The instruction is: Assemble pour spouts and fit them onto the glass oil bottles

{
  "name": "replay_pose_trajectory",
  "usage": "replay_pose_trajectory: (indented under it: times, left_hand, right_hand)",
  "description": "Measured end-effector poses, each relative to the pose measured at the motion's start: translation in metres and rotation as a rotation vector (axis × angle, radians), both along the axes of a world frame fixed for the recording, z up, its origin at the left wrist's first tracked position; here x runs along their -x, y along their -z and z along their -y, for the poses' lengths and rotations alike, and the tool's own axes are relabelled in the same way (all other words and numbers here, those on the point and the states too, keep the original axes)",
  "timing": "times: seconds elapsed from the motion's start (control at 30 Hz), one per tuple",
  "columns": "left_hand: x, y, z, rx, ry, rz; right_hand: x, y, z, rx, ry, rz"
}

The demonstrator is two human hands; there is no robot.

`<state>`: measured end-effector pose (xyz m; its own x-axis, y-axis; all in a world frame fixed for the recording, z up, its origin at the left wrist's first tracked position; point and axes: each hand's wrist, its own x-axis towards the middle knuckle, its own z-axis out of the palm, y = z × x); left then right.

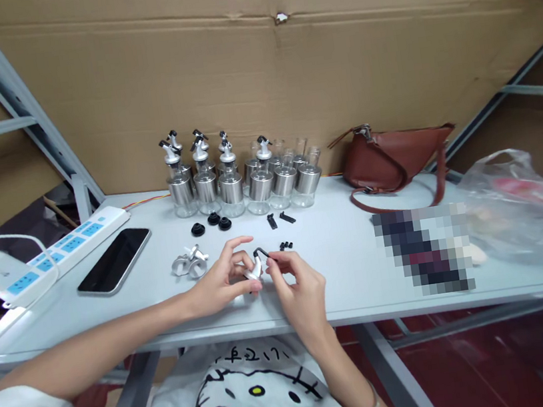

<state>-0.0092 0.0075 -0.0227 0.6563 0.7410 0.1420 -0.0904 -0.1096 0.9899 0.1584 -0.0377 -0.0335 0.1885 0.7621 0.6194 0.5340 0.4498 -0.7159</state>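
Near the front of the table, my left hand (232, 280) is closed around a white pourer spout (255, 270) with a black tip. My right hand (300, 290) pinches a thin black lever (262, 253) that reaches to the top of the spout. To the left lie several loose white pourer parts (191, 262). Behind my hands sit black round stoppers (213, 219), two black flat levers (281, 219) and several tiny black caps (286, 246). Glass bottles with metal bands (231, 187) stand in rows at the back, some topped with white-and-black pourers (200, 149).
A phone (115, 260) and a white power strip (70, 248) with a cable lie on the left. On the right are a brown handbag (386, 157), a blurred-out item (422, 253) and a plastic bag (519, 209). Cardboard (258, 77) walls the back of the table.
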Motion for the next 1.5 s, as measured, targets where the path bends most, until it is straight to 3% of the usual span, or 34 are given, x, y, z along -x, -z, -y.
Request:
replay_pose_trajectory:
  times: [0.73, 0.97, 1.23, 1.5]
  left_hand:
    - [0.001, -0.005, 0.000, -0.085, -0.165, -0.035]
    - [-0.001, -0.003, 0.002, -0.101, -0.142, -0.026]
    - [0.005, -0.002, 0.004, -0.129, -0.200, -0.030]
    - [0.008, -0.001, 0.004, -0.099, -0.209, -0.044]
  right_hand:
    - [-0.002, -0.005, -0.001, 0.038, -0.169, -0.004]
    - [-0.003, -0.003, 0.000, -0.025, -0.098, -0.014]
    - [-0.005, -0.009, 0.001, -0.121, -0.230, 0.060]
    - [-0.005, -0.007, 0.000, -0.150, -0.251, 0.082]
